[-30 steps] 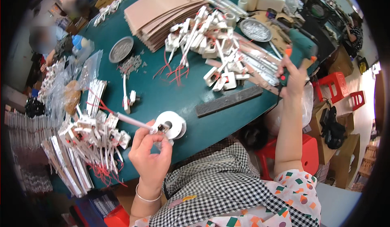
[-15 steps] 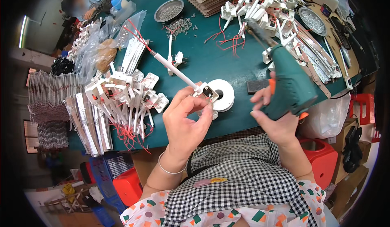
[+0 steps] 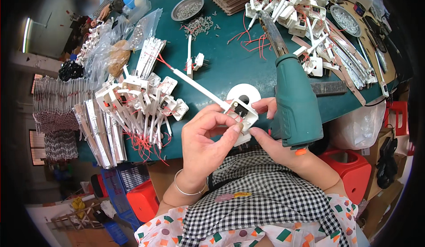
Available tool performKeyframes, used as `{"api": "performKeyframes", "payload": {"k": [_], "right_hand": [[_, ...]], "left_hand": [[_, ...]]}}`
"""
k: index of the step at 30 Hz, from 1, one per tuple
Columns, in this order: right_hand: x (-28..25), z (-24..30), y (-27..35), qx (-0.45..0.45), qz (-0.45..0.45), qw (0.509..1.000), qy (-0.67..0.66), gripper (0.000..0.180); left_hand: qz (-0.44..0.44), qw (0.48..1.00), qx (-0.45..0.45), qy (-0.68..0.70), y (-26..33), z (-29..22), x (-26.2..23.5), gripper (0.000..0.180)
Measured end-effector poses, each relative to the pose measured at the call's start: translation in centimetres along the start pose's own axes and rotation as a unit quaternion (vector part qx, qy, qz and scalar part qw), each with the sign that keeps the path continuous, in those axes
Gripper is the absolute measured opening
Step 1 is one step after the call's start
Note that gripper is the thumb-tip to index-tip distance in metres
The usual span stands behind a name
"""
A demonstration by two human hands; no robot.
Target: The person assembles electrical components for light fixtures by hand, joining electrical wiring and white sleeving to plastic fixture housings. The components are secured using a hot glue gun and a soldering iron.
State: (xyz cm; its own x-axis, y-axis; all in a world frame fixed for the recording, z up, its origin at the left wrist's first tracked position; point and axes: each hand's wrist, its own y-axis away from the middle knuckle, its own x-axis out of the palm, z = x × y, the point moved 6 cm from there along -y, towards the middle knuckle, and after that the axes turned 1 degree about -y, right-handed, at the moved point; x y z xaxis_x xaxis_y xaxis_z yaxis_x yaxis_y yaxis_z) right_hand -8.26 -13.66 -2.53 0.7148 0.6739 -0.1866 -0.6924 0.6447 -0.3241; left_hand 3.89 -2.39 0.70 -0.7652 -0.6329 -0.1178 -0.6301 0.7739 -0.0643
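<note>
The left hand [image 3: 206, 143] pinches a white plastic housing [image 3: 251, 118] between thumb and fingers, just above the table [image 3: 226, 61] edge beside a white roll [image 3: 243, 91], its white tube [image 3: 201, 89] slanting up-left to red wires [image 3: 164, 61]. The right hand [image 3: 280, 152] has thumb and forefinger parted near the housing; a green power tool [image 3: 299, 110] hides the rest, so its grip cannot be told.

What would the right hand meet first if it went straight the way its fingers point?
Likely the square white plastic housing with a black part inside, held by the left hand. The right hand points leftward at it, perhaps already touching; depth is unclear.
</note>
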Motion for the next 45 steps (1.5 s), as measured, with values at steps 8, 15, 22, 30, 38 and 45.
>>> {"api": "performKeyframes", "payload": {"k": [8,15,22,30,38,45], "right_hand": [[-0.3,0.1,0.4,-0.034,-0.016,0.998,-0.039,0.047],[-0.9,1.1,0.0,-0.002,0.017,0.990,-0.138,0.041],[-1.9,0.0,0.4,-0.004,-0.051,0.972,-0.227,0.090],[-2.9,0.4,0.4,0.030,-0.116,0.955,-0.272,0.089],[-5.1,0.3,-0.8,-0.020,-0.142,0.957,-0.254,0.080],[-3.8,-0.2,-0.7,0.025,-0.126,0.962,-0.242,0.077]], "left_hand": [[0.028,1.000,-0.004,0.002,0.4,-0.4,1.4,0.007],[0.055,0.998,-0.013,-0.020,0.4,-0.5,2.0,0.007],[0.085,0.995,-0.038,-0.030,0.5,-1.2,2.8,0.006],[0.104,0.989,0.041,-0.093,0.7,-1.9,2.6,0.008],[-0.056,0.842,0.363,-0.395,2.5,-9.6,0.1,0.025],[0.059,0.876,0.221,-0.426,2.4,-4.9,-1.0,0.023]]}}
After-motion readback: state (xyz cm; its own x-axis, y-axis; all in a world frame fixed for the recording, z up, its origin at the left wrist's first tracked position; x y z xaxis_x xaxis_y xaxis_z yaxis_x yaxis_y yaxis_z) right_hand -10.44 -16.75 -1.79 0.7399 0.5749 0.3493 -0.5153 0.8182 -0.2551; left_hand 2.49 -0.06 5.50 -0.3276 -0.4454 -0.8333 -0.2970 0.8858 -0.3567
